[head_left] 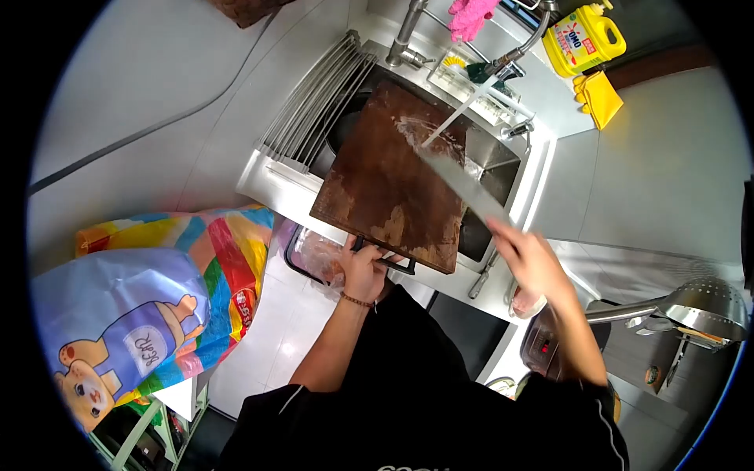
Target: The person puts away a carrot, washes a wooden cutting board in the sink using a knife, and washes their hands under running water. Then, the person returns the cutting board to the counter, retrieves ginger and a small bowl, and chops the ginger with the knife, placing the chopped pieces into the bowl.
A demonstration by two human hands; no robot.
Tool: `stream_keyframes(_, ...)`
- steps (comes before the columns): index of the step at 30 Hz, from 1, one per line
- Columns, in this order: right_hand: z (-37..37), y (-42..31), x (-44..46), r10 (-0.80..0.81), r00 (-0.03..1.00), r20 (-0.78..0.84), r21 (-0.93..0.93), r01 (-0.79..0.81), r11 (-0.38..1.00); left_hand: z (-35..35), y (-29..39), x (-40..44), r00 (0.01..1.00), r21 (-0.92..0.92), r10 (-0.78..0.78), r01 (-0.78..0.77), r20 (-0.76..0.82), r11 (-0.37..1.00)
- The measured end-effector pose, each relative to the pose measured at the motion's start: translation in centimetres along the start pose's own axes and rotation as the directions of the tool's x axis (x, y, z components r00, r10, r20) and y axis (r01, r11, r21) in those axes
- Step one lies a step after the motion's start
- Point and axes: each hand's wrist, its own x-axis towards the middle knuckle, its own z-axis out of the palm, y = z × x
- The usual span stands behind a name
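Observation:
A dark brown wooden cutting board [385, 169] lies tilted over the sink. Its black handle [404, 265] points toward me, and my left hand [363, 271] is closed around it. My right hand [530, 263], slightly blurred, grips a knife whose broad grey blade [463, 184] reaches over the board's right side. From the faucet [506, 67] a stream of water [459, 114] falls onto the board near the blade's tip, where the surface is wet and whitish. The knife's handle is mostly hidden in my fingers.
The sink [499, 161] has a roll-up metal rack [314, 102] at its left. Behind stand a yellow detergent bottle [581, 43] and yellow gloves [598, 98]. Colourful bags [228, 275] are at left. A perforated metal ladle [703, 308] juts in at right. A bin [310, 255] sits below.

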Motion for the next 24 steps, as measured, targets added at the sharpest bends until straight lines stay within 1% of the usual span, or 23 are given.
stream_keyframes(1,-1.9,-2.4,-3.9,0.29,0.938,0.192,-0.01,-0.294,0.956,-0.1,-0.1,0.1,1.0,-0.02,-0.004,0.004,-0.021,1.0)
stream_keyframes(2,-1.5,-1.6,-7.9,0.175,0.98,0.094,-0.083,-0.167,0.982,0.2,-0.1,0.0,0.999,-0.023,-0.002,0.001,-0.05,1.0)
stream_keyframes(4,-2.0,-3.3,-12.2,0.158,0.979,0.129,-0.158,-0.137,0.978,1.0,0.1,-0.3,0.995,-0.022,-0.005,0.003,-0.1,1.0)
stream_keyframes(6,-1.7,-5.1,-13.6,0.254,0.948,0.192,-0.154,-0.227,0.962,0.9,-0.1,-0.1,0.996,-0.025,-0.006,0.004,-0.091,1.0)
stream_keyframes(10,-1.1,-4.6,-12.7,0.275,0.911,0.308,-0.199,-0.221,0.955,1.4,0.1,-0.2,0.996,-0.065,-0.011,0.005,-0.092,0.998)
stream_keyframes(11,0.0,-2.9,-11.2,0.097,0.971,0.217,-0.196,-0.054,0.979,1.2,0.0,0.0,0.996,-0.065,-0.012,0.007,-0.085,0.998)
stream_keyframes(12,0.2,-3.1,-7.8,0.245,0.935,0.255,-0.151,-0.212,0.965,0.8,-0.3,0.0,0.997,-0.065,-0.017,0.012,-0.081,0.998)
stream_keyframes(13,1.5,-1.2,-3.3,0.303,0.907,0.294,-0.134,-0.274,0.952,0.6,-0.5,0.1,0.997,-0.064,-0.018,0.013,-0.076,0.998)
stream_keyframes(14,2.6,0.3,1.5,0.225,0.951,0.21,-0.048,-0.22,0.974,0.7,-0.6,0.2,0.997,-0.058,-0.011,0.007,-0.074,0.998)
stream_keyframes(15,3.9,2.3,6.9,0.105,0.984,0.146,-0.044,-0.099,0.994,0.9,-0.7,0.2,0.997,-0.051,-0.002,-0.001,-0.073,0.999)
stream_keyframes(16,5.7,4.6,11.8,0.066,0.997,0.027,-0.056,-0.064,0.996,1.0,-0.7,0.0,0.998,-0.041,0.0,-0.003,-0.071,0.999)
stream_keyframes(17,5.3,4.7,15.8,0.047,0.998,0.031,-0.075,-0.045,0.996,1.1,-0.8,0.2,0.998,-0.022,0.006,-0.007,-0.066,1.0)
stream_keyframes(18,5.7,6.1,19.0,0.111,0.994,-0.019,-0.092,-0.113,0.989,1.0,-0.6,0.2,0.998,-0.001,0.008,-0.008,-0.062,1.0)
stream_keyframes(20,4.5,5.8,18.4,0.068,0.996,-0.061,-0.16,-0.077,0.984,0.9,-0.2,0.1,0.999,0.015,0.001,0.0,-0.05,1.0)
stream_keyframes(21,3.1,4.4,15.6,0.069,0.997,-0.042,-0.128,-0.074,0.989,0.8,0.0,0.1,0.999,0.006,-0.004,0.004,-0.043,1.0)
stream_keyframes(22,1.7,2.7,11.0,0.069,0.997,-0.018,-0.098,-0.071,0.993,0.7,0.0,0.1,0.999,-0.006,-0.01,0.009,-0.04,1.0)
stream_keyframes(23,0.9,1.9,6.4,0.037,0.999,-0.016,-0.1,-0.038,0.994,1.0,0.1,-0.1,0.996,-0.019,-0.013,0.011,-0.087,1.0)
stream_keyframes(24,0.2,0.5,1.8,0.098,0.995,0.022,-0.097,-0.095,0.991,0.7,0.0,0.0,0.997,-0.029,-0.017,0.015,-0.072,0.999)
